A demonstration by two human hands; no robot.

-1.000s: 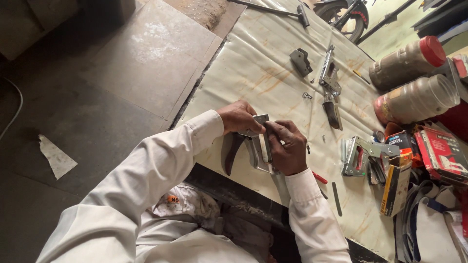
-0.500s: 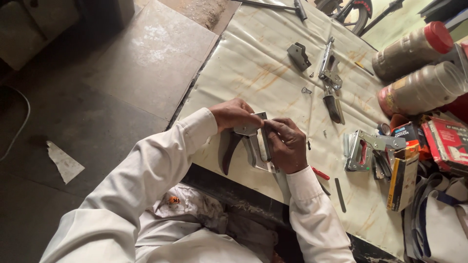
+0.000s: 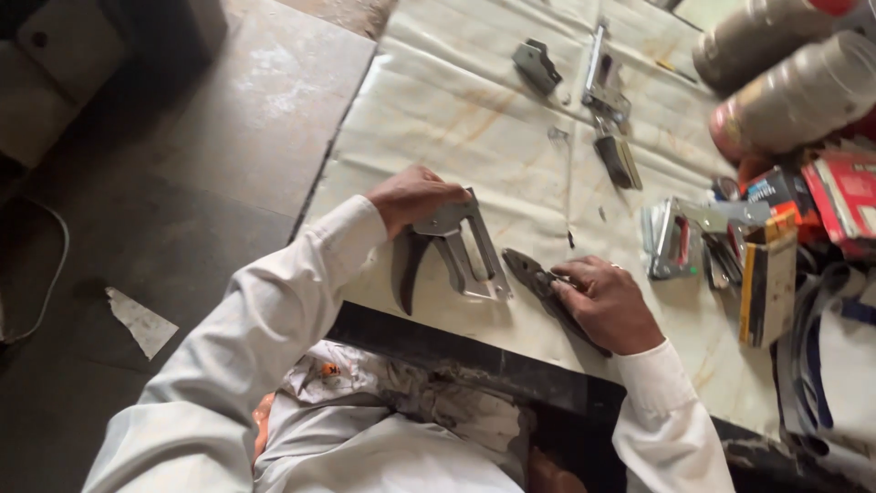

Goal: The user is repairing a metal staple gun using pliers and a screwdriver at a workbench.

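1. head view: the left hand [image 3: 412,194] is closed over the top of a metal staple gun frame [image 3: 461,248], which is held against the table [image 3: 456,110] near its front edge; the frame's dark handle [image 3: 403,269] hangs down below the hand.
2. the right hand [image 3: 607,301] is closed on a dark flat metal part [image 3: 538,278], pinned on the table just right of the frame; part & frame are seen apart, not touching.
3. further back on the table more metal pieces are laid: a small bracket [image 3: 537,64], a long rail [image 3: 598,68] & a dark block [image 3: 619,160].
4. at the right, another stapler [image 3: 675,237], small boxes [image 3: 769,274] & two rolls [image 3: 785,73] are crowded together, somewhat blurred.
5. white sleeves are worn on both arms; floor w/ a paper scrap [image 3: 139,319] is seen at left.
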